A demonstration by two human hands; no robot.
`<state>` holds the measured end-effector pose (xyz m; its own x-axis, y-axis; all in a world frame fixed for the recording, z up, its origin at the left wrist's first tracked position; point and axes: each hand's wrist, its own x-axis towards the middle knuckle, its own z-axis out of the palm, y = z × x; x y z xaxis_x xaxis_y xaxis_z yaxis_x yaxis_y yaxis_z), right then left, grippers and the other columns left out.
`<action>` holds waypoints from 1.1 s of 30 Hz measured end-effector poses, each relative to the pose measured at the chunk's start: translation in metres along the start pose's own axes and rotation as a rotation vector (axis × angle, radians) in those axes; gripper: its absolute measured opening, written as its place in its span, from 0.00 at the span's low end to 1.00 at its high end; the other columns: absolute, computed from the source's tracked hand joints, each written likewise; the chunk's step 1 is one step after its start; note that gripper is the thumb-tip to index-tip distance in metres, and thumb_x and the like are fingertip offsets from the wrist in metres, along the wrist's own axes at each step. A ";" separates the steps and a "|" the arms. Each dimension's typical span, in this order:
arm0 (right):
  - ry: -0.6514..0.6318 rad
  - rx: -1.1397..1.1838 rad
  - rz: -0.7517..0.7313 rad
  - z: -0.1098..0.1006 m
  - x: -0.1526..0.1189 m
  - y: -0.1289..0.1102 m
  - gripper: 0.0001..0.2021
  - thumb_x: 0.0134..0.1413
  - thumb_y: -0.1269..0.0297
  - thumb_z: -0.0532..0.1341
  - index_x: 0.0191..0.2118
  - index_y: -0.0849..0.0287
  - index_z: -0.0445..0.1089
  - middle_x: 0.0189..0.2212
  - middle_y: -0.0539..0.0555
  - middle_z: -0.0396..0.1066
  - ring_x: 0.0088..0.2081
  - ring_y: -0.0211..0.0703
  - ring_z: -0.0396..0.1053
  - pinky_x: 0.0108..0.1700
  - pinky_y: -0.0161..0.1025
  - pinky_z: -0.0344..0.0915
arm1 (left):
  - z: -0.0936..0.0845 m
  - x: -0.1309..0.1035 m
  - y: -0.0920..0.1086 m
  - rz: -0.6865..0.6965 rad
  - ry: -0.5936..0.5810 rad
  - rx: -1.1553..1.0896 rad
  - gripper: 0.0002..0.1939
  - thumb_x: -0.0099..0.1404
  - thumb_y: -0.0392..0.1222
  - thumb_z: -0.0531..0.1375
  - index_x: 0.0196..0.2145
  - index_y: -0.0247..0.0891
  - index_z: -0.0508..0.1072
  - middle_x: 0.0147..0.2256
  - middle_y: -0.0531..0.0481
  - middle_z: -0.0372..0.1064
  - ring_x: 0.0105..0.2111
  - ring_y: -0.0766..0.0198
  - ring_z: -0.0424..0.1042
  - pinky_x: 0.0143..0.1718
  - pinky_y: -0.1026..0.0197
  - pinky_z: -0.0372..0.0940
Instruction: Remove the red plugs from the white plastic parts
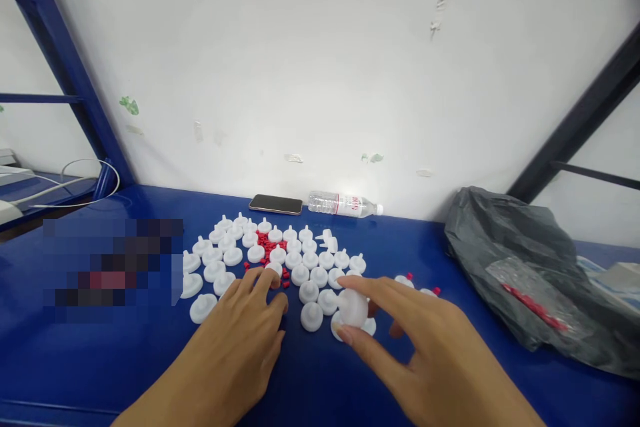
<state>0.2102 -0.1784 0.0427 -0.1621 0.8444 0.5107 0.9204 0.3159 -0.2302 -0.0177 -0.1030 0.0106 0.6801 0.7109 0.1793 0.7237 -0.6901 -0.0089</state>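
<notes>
Many white round caps with small spouts point(311, 316) stand on the blue table, spread around a small pile of red pieces point(270, 244). My right hand point(425, 333) pinches one white cap point(353, 307) between thumb and forefinger, above other caps at the right of the group. At the near edge of the red pile is my left hand point(250, 327), fingers curled down; a white cap point(274, 269) shows at its fingertips, and whether it is gripped is unclear. Two caps with red pieces point(409, 276) lie beyond my right hand.
A black phone point(275, 204) and a clear plastic bottle point(345, 204) lie near the wall. On the right a dark plastic bag point(490, 233) sits under a clear bag with red pieces point(535, 307). A pixelated patch covers part of the table's left side.
</notes>
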 end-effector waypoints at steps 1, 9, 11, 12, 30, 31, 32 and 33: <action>-0.005 0.003 0.007 0.000 0.000 0.000 0.19 0.61 0.57 0.67 0.57 0.42 0.72 0.46 0.46 0.81 0.34 0.46 0.81 0.32 0.40 0.77 | -0.001 0.002 0.000 -0.014 -0.020 0.000 0.14 0.66 0.30 0.55 0.41 0.35 0.80 0.52 0.33 0.71 0.56 0.40 0.69 0.56 0.35 0.67; -0.043 -0.006 0.001 0.002 0.001 -0.001 0.20 0.62 0.56 0.66 0.58 0.42 0.72 0.47 0.46 0.81 0.37 0.47 0.81 0.35 0.42 0.78 | -0.001 0.013 -0.001 -0.064 -0.112 -0.003 0.17 0.70 0.29 0.51 0.41 0.35 0.80 0.49 0.37 0.72 0.51 0.46 0.72 0.54 0.40 0.69; -0.049 -0.010 -0.007 0.003 0.001 -0.001 0.20 0.62 0.56 0.66 0.59 0.43 0.72 0.47 0.47 0.81 0.38 0.47 0.81 0.36 0.42 0.78 | -0.003 0.011 -0.001 -0.064 -0.098 -0.010 0.15 0.70 0.31 0.53 0.43 0.36 0.80 0.49 0.37 0.72 0.51 0.45 0.71 0.54 0.39 0.68; -0.048 -0.011 -0.009 0.003 0.001 -0.001 0.20 0.62 0.56 0.65 0.59 0.43 0.71 0.48 0.47 0.81 0.39 0.47 0.81 0.36 0.42 0.78 | -0.004 0.010 -0.001 -0.073 -0.084 -0.014 0.14 0.70 0.32 0.54 0.44 0.36 0.80 0.49 0.37 0.72 0.52 0.44 0.70 0.54 0.39 0.68; -0.090 0.023 0.000 0.008 0.007 -0.009 0.19 0.63 0.61 0.64 0.59 0.51 0.73 0.49 0.52 0.81 0.44 0.52 0.81 0.40 0.47 0.79 | -0.010 -0.002 0.000 -0.069 0.310 -0.345 0.09 0.72 0.39 0.57 0.43 0.43 0.78 0.37 0.53 0.81 0.31 0.60 0.80 0.35 0.60 0.72; -0.091 0.021 -0.001 0.009 0.008 -0.009 0.20 0.62 0.62 0.64 0.59 0.52 0.72 0.48 0.52 0.81 0.43 0.52 0.81 0.39 0.47 0.79 | -0.013 -0.003 0.003 -0.048 0.363 -0.386 0.08 0.72 0.39 0.58 0.43 0.44 0.78 0.36 0.55 0.81 0.30 0.62 0.80 0.34 0.62 0.72; -0.092 0.022 -0.008 0.009 0.008 -0.009 0.20 0.62 0.62 0.64 0.59 0.52 0.72 0.47 0.53 0.81 0.42 0.52 0.81 0.39 0.47 0.79 | -0.017 -0.004 0.005 -0.034 0.414 -0.413 0.07 0.71 0.39 0.59 0.43 0.45 0.78 0.36 0.57 0.82 0.29 0.64 0.80 0.33 0.64 0.72; -0.093 0.022 -0.013 0.010 0.008 -0.010 0.20 0.62 0.62 0.64 0.59 0.52 0.72 0.46 0.53 0.82 0.41 0.53 0.82 0.38 0.47 0.78 | -0.020 -0.005 0.008 -0.028 0.459 -0.430 0.07 0.71 0.39 0.60 0.44 0.45 0.78 0.36 0.57 0.82 0.28 0.65 0.80 0.33 0.65 0.72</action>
<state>0.1964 -0.1703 0.0407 -0.2070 0.8764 0.4348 0.9102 0.3355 -0.2429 -0.0177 -0.1146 0.0290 0.4731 0.6646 0.5783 0.5637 -0.7328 0.3810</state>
